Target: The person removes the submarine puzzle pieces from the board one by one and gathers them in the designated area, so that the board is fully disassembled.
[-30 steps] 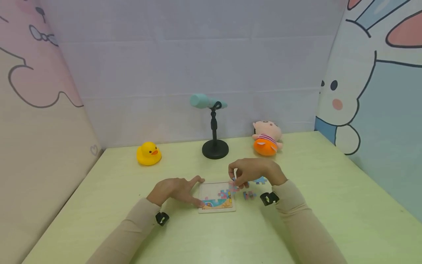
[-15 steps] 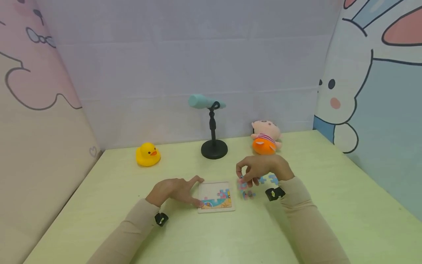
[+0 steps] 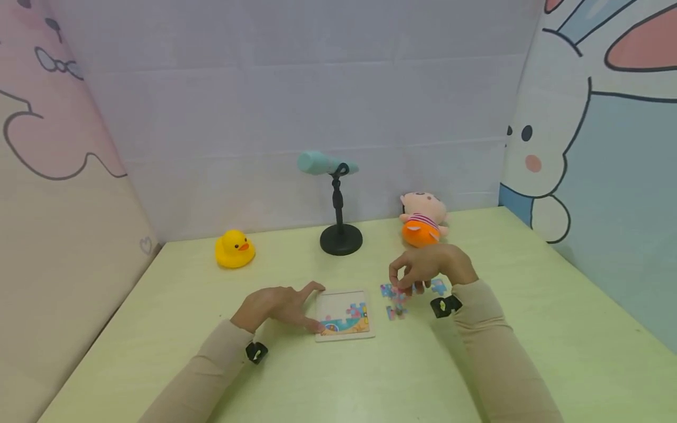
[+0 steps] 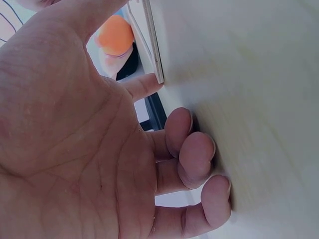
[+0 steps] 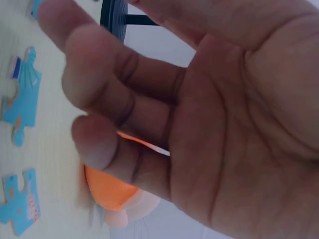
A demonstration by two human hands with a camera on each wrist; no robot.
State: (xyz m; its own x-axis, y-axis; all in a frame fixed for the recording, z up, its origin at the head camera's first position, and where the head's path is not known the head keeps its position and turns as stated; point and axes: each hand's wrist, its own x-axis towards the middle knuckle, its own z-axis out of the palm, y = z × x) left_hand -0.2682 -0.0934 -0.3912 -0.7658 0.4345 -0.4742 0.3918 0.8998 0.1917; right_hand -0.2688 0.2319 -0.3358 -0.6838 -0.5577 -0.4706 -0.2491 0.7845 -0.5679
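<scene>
My left hand [image 3: 280, 305] spans the left side of a square puzzle board [image 3: 345, 338], thumb at its lower left corner and index finger at its upper left. In the left wrist view, the index fingertip touches the end of the board's edge [image 4: 155, 50], and the other fingertips rest on the table. The board's lower strip and right part hold fitted picture pieces. Right of the board, my right hand [image 3: 425, 264] pinches a pink puzzle piece [image 3: 400, 296] between thumb and index finger, above the table; the thumb and index tips are out of the right wrist view.
Loose blue puzzle pieces [image 5: 22, 102] lie around the right hand, one [image 3: 439, 286] beyond it and another [image 3: 394, 313] nearer me. Behind stand a yellow rubber duck [image 3: 235, 249], a teal microphone [image 3: 325, 163] on a black stand [image 3: 341, 239] and a plush toy [image 3: 423, 220].
My right hand has moved right with the pink piece, from the board's upper right corner to among the loose pieces. My left hand stays at the board; the head view has shifted slightly.
</scene>
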